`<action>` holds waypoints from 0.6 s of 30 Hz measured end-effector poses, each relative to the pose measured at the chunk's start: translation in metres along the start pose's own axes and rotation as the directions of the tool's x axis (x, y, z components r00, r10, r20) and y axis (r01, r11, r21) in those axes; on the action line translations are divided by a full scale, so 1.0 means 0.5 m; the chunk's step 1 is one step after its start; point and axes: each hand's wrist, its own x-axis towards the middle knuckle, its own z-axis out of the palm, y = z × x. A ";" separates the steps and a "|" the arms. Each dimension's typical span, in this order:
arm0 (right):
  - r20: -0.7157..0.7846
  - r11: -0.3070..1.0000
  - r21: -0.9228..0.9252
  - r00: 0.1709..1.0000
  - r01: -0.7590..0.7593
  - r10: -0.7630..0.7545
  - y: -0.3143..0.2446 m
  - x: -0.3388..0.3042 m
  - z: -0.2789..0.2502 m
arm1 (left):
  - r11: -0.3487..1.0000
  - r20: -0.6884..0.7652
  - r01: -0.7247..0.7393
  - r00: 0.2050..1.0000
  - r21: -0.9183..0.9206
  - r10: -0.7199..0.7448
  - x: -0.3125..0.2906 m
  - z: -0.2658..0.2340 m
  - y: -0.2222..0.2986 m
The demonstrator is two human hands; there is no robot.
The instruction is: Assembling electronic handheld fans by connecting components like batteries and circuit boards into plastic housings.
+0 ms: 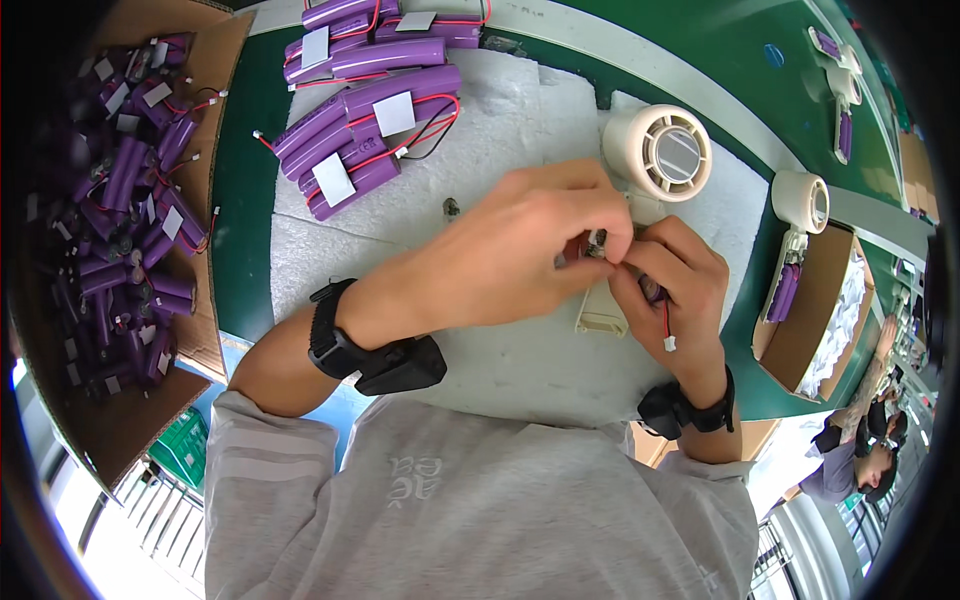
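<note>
We work over a white foam sheet (520,120) on the green bench (240,200). Our left hand (510,255) and right hand (675,285) meet at the centre, fingers pinched together on a small part beside the cream fan (655,160), whose round head sits at one o'clock from our hands and whose handle (602,312) runs down beneath them. Our right hand also closes on a purple battery, mostly hidden, with its red wire (667,320) and white plug hanging at five o'clock. At eleven o'clock lie purple battery packs (365,130) with red and black leads. At nine o'clock a cardboard box (110,200) is heaped with more batteries. At three o'clock a second fan (800,205) rests on another box.
</note>
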 end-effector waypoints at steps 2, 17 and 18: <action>-0.037 0.999 0.002 0.998 -0.051 0.051 -0.005 0.000 0.004 | 0.998 -0.042 -0.031 0.999 0.055 0.034 0.002 0.001 -0.008; 0.008 0.977 0.209 0.999 -0.038 0.037 0.011 -0.004 -0.037 | 0.998 -0.048 0.057 0.997 0.012 -0.057 0.002 0.001 -0.007; 0.016 0.978 0.206 1.000 0.009 -0.013 0.015 -0.006 -0.040 | 0.998 -0.050 0.067 0.997 -0.004 -0.067 0.002 0.002 -0.006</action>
